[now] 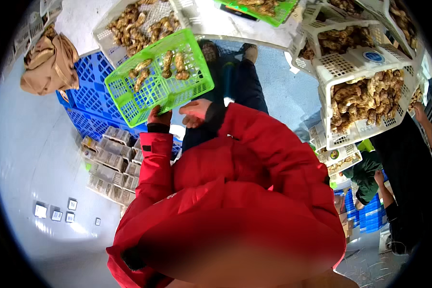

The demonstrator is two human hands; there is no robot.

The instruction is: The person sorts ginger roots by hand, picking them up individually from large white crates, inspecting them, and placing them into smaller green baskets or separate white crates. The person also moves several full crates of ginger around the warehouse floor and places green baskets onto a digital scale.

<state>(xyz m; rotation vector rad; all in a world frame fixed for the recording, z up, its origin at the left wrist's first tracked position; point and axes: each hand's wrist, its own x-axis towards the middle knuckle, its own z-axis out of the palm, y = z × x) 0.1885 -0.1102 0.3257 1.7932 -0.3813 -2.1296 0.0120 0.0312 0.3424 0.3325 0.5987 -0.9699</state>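
A bright green plastic basket (193,72) is tilted in front of me, with several thick-stemmed brown mushrooms (167,64) lying apart on its mesh bottom. My left hand (159,116) grips its near rim, the fingers partly hidden by the basket wall. Close to the basket's near right corner is my right hand (195,113), fingers curled together; whatever they may hold is hidden. Just beyond, a white crate (102,34) with a heap of similar mushrooms stands on the pale table (77,21).
White crates full of mushrooms (367,101) are stacked at the right. Another green basket (284,13) sits on the table at the top. Blue plastic crates (89,79) and a tan cloth (53,69) are at left, above stacked pale baskets (111,156). A person (401,158) stands far right.
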